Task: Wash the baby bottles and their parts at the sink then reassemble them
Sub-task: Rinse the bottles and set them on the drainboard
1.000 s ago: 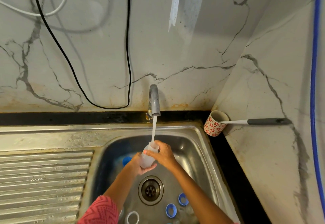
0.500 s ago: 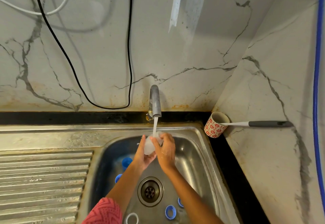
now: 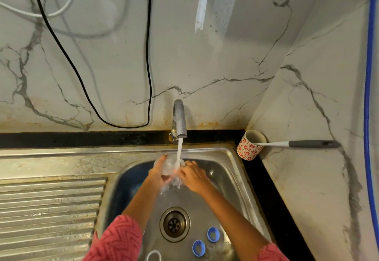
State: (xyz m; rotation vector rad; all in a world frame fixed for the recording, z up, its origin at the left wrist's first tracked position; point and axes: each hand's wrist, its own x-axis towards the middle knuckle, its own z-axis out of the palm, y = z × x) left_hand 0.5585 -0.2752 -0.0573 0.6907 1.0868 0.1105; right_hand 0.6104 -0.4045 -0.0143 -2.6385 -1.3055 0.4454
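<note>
You have the clear bottle [image 3: 168, 165] in the middle of the frame, right under the tap [image 3: 179, 120], and the stream of water [image 3: 179, 152] runs onto it and splashes off below your hands. Your left hand [image 3: 159, 173] wraps around the bottle from the left, fingers curled along its side. Your right hand [image 3: 191, 175] sits against the bottle's right side with its fingers bent toward it (how firmly it grips is hidden by the splashing water, so you cannot tell).

Below your hands, in the lower middle of the frame, the drain [image 3: 174, 223] sits in the floor of the steel sink [image 3: 227, 170]. Two blue rings [image 3: 213, 234] [image 3: 198, 248] lie just right of the drain, near each other, and a white ring [image 3: 153, 256] lies at the bottom edge of the frame. The ridged draining board [image 3: 51, 209] fills the lower left.

At the right, past the sink's corner, a red-patterned cup [image 3: 250, 147] stands tilted on the black counter edge, with a grey-handled brush [image 3: 307, 144] poking out of it toward the right. A black cable [image 3: 148, 55] loops down the marble wall in the upper left, and a blue hose [image 3: 369, 66] runs down the right edge.
</note>
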